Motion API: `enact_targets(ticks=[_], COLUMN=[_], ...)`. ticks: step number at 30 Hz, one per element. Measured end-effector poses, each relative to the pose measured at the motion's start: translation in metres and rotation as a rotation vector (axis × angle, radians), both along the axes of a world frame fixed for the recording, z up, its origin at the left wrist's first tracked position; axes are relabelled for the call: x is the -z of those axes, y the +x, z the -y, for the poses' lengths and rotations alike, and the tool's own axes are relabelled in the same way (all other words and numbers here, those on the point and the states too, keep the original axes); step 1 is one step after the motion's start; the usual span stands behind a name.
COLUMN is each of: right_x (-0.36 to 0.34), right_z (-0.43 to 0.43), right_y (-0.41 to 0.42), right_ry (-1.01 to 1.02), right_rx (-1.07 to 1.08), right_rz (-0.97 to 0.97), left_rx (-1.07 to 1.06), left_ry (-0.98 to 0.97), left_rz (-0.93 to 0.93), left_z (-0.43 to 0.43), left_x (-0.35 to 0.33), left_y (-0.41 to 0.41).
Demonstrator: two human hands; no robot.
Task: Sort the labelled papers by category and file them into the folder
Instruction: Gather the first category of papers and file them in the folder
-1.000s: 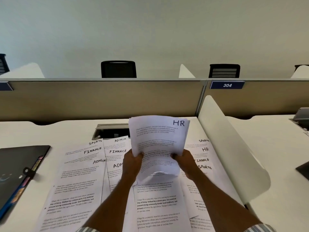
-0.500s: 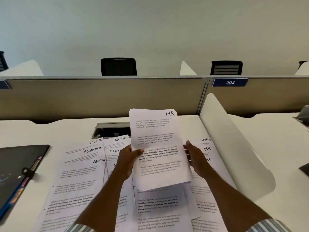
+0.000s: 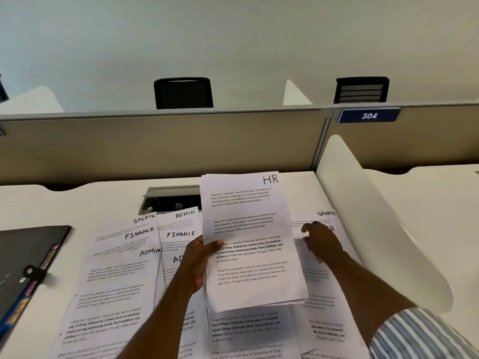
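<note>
white hr stack [image 3: 250, 244] is pinched at its left edge by left hand [image 3: 198, 265]; right hand [image 3: 321, 240], fingers loosely curled, holds nothing over spread papers [image 3: 322, 330].

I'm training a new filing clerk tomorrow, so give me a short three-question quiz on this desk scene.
1. True or false: the left hand grips the stack of sheets labelled HR, held above the desk.
2. Where does the black folder lie? A) left of the spread papers B) right of the white divider C) under the HR stack
3. Fill in: the right hand is over the pile whose top label reads ____.
Key: 1 true; 2 A; 3 SPORTS.
</note>
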State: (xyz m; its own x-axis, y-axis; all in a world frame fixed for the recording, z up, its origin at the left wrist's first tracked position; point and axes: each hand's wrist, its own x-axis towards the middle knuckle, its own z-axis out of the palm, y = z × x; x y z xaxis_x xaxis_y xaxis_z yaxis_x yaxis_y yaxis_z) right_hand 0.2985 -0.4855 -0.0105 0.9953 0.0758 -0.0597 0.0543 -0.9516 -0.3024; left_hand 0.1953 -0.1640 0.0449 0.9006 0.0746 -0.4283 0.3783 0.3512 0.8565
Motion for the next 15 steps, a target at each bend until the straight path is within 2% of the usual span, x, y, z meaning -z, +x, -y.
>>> enact_targets(ticks=[6, 10, 15], right_x=[-0.007, -0.004, -0.003], right_z=[0.001, 0.01, 0.016], right_y=[0.038, 0.049, 0.061], right_ry=[-0.245, -0.415, -0.438], right_rx=[-0.085, -0.186, -0.233], right_rz=[-0.157, -0.188, -0.2], left_rx=[0.0, -0.003, -0.008], left_ry=[-0.029, -0.049, -0.068], left_rz=[-0.012, -0.023, -0.04], left_z=[0.002, 0.004, 0.009], left_x=[0.008, 0.012, 0.018], left_y=[0.015, 0.022, 0.025])
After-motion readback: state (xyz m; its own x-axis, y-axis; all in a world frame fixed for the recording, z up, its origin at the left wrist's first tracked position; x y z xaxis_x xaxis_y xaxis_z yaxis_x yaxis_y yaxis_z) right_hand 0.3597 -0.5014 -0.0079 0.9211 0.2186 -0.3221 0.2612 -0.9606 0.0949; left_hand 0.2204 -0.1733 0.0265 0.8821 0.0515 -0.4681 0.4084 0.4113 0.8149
